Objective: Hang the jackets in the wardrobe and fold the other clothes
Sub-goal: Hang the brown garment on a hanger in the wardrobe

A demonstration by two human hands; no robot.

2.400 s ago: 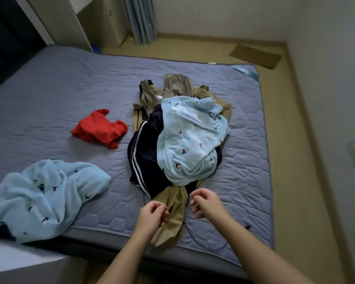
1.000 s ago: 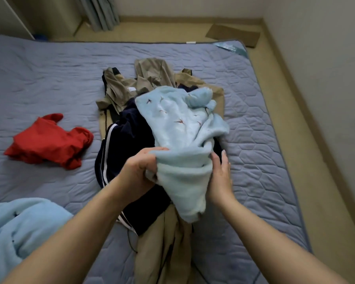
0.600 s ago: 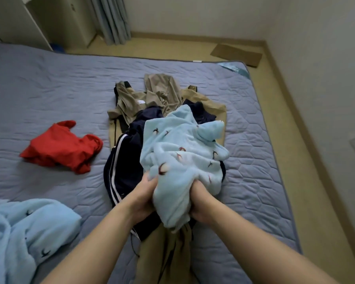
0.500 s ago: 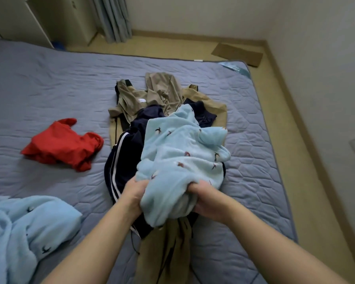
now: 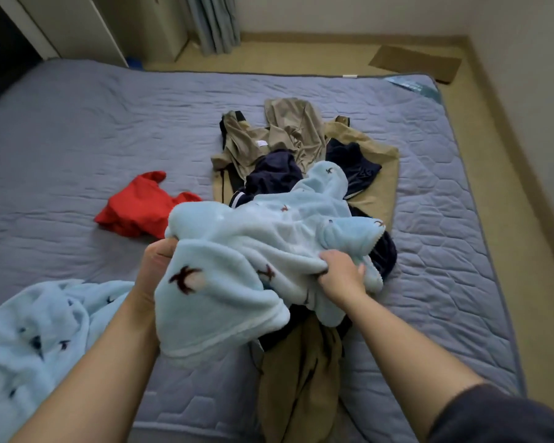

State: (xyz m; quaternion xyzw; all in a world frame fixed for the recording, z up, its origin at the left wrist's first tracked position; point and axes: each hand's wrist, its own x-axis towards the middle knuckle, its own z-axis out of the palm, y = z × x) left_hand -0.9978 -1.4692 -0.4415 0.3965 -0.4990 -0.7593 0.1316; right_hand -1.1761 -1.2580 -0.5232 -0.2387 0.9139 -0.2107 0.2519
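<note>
Both left hand point(image 5: 154, 270) and right hand point(image 5: 341, 274), stretched forward, clutch the blue fleece point(image 5: 253, 238).

Both of my forearms enter from the lower edge and converge toward the centre, the left one bare. My left hand point(image 5: 152, 270) grips an edge of the light blue fleece garment point(image 5: 237, 251). The fabric drapes over most of this hand, so its fingertips are hidden. My right hand point(image 5: 341, 278) is turned back-up, with its fingers curled into a bunch of the same fleece. The 2 hands are apart. A dark sleeve point(image 5: 499, 420) covers my right upper arm.
</note>
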